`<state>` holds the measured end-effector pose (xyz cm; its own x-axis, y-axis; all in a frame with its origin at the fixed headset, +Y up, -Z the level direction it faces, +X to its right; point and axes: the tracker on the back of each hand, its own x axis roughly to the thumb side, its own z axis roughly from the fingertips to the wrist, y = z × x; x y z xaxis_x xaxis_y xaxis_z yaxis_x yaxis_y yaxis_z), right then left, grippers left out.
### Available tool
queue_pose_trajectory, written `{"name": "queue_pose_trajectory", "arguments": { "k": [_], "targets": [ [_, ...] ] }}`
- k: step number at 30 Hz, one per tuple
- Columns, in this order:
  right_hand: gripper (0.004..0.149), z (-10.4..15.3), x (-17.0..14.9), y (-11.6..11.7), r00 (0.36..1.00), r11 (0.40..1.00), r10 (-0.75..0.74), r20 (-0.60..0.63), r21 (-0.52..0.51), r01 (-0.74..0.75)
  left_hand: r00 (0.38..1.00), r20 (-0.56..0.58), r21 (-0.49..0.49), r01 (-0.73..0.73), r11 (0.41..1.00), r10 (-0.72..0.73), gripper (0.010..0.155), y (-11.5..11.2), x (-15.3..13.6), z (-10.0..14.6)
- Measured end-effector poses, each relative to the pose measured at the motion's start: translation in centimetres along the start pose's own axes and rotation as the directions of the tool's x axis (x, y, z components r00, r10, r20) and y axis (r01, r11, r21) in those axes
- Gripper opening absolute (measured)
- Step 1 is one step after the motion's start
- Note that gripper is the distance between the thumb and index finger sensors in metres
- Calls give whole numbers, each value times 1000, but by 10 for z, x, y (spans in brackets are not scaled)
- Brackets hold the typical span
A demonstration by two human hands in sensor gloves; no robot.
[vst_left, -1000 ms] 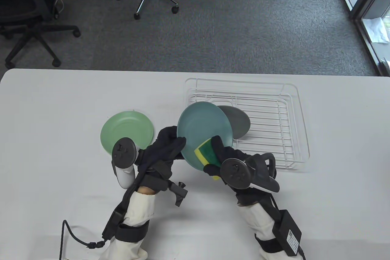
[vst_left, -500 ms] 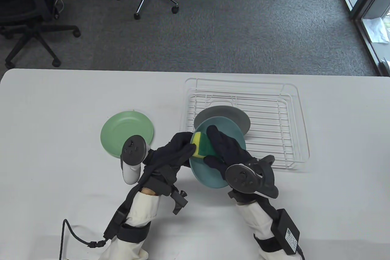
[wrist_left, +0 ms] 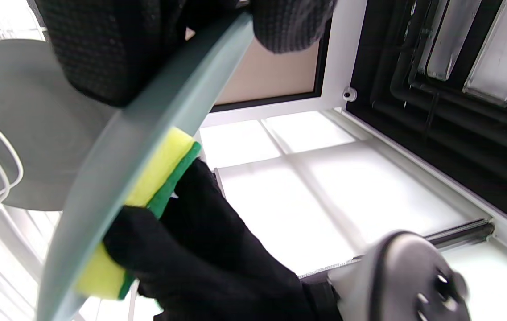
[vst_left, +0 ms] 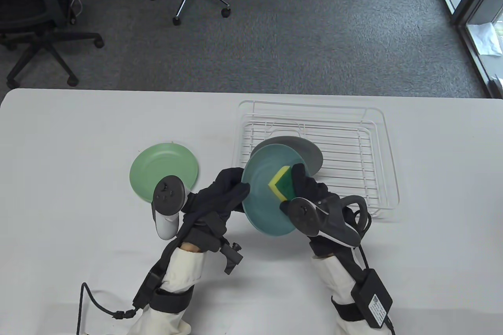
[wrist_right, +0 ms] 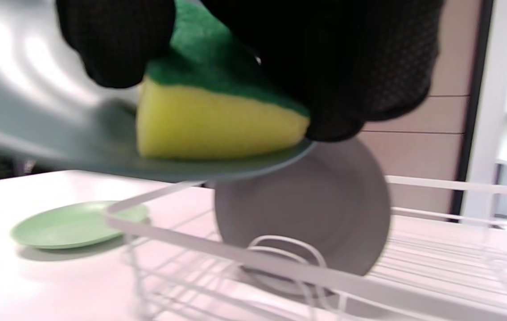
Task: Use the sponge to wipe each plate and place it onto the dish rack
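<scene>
A teal plate (vst_left: 261,189) hangs tilted above the table just left of the white wire dish rack (vst_left: 377,154). My left hand (vst_left: 228,189) grips its left rim, fingers behind and thumb in front (wrist_left: 293,22). My right hand (vst_left: 302,189) holds a yellow and green sponge (vst_left: 283,183) pressed against the plate's face (wrist_right: 217,120). A grey plate (vst_left: 304,150) stands propped in the rack behind the teal one (wrist_right: 320,209). A light green plate (vst_left: 157,166) lies flat on the table to the left (wrist_right: 70,229).
The rack's right half is bare wire. Office chairs (vst_left: 35,17) stand on the grey carpet beyond the table's far edge. A black box (vst_left: 373,291) and cable hang on my right forearm.
The sponge slid from the plate's upper left edge toward its right middle, after rising from the lower rim. The teal plate tilted and shifted slightly; my left hand kept its grip.
</scene>
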<state>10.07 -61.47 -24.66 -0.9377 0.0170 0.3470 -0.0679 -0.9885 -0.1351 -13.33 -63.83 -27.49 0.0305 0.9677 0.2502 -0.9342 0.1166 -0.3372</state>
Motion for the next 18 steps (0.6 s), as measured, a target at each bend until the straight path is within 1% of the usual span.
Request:
{"name": "queue_pose_trajectory", "arguments": {
  "k": [2, 4, 7, 8, 9, 11, 14, 16, 18],
  "targets": [
    [84, 2, 7, -4, 996, 998, -58, 72, 24, 57, 1000, -1, 25, -5, 1000, 5, 59, 2, -1, 1],
    [84, 4, 13, -6, 983, 992, -129, 130, 28, 127, 1000, -2, 28, -3, 1000, 3, 59, 2, -1, 1],
    [84, 5, 17, -8, 970, 982, -185, 161, -14, 189, 1000, -1, -6, -2, 1000, 2, 59, -1, -1, 0],
    [84, 5, 17, -8, 970, 979, -187, 157, -51, 197, 1000, 1, -33, 4, 999, -4, 59, -3, 0, -1],
    [83, 6, 16, -7, 971, 977, -185, 148, -79, 199, 1000, 0, -52, 9, 999, -9, 59, -5, 0, -1],
    [83, 6, 13, -6, 982, 968, -160, 101, -180, 176, 1000, 3, -103, 22, 994, -22, 59, -9, 1, -3],
    [82, 4, 4, -2, 996, 963, -91, 25, -251, 94, 1000, 4, -116, 13, 993, -12, 59, -14, 1, -3],
    [82, 2, -3, 1, 998, 964, -50, -35, -262, 39, 1000, 7, -116, 10, 993, -9, 59, -14, 2, -3],
    [82, 0, -10, 5, 997, 973, -22, -69, -231, 6, 1000, 14, -105, 18, 994, -17, 58, -11, 3, -2]
  ]
}}
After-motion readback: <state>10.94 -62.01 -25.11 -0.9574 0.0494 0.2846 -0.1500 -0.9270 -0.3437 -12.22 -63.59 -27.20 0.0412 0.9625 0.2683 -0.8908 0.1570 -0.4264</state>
